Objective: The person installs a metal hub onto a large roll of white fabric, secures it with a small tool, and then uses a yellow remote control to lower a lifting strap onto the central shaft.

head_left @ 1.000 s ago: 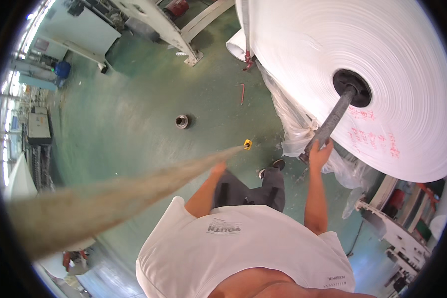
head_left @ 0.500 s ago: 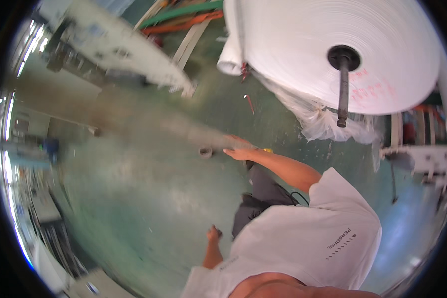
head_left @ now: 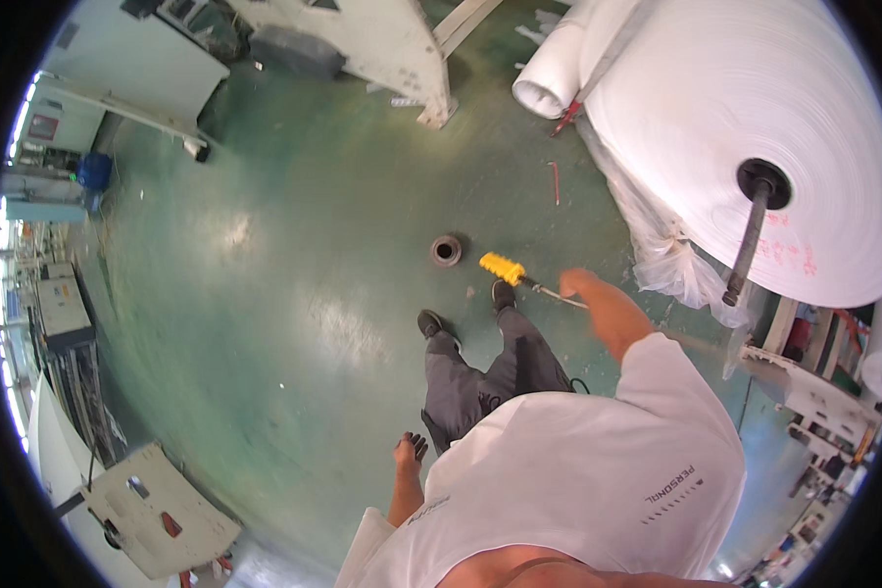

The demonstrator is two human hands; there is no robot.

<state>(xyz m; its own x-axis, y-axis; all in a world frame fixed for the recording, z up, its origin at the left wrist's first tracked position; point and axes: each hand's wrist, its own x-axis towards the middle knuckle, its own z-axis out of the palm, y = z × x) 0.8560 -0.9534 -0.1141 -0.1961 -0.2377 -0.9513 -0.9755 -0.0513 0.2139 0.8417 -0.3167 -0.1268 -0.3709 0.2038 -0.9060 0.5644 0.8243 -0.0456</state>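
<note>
My right hand (head_left: 576, 284) is out in front of me at the end of a bent arm, smeared by motion, its fingers unclear. Close by it, a grey cable (head_left: 556, 295) runs to a yellow handheld control box (head_left: 501, 268); whether the hand touches the cable I cannot tell. Low at my left side hangs my left hand (head_left: 410, 449), its darkened fingers apart and nothing seen in them. A short hollow metal-looking ring (head_left: 446, 251) lies on the green floor ahead of my shoes.
At the right stands a huge white film roll (head_left: 676, 108) with a dark shaft (head_left: 748, 245) jutting out and crumpled clear film (head_left: 691, 274) below. A pale machine frame (head_left: 402, 49) is ahead. A red strip (head_left: 556, 183) lies on the floor. A metal plate (head_left: 162, 524) is near left.
A long blurred object beside my right hand is gone from view. That hand has moved right and slightly up. The yellow control box, mostly hidden before, now shows. My view has shifted.
</note>
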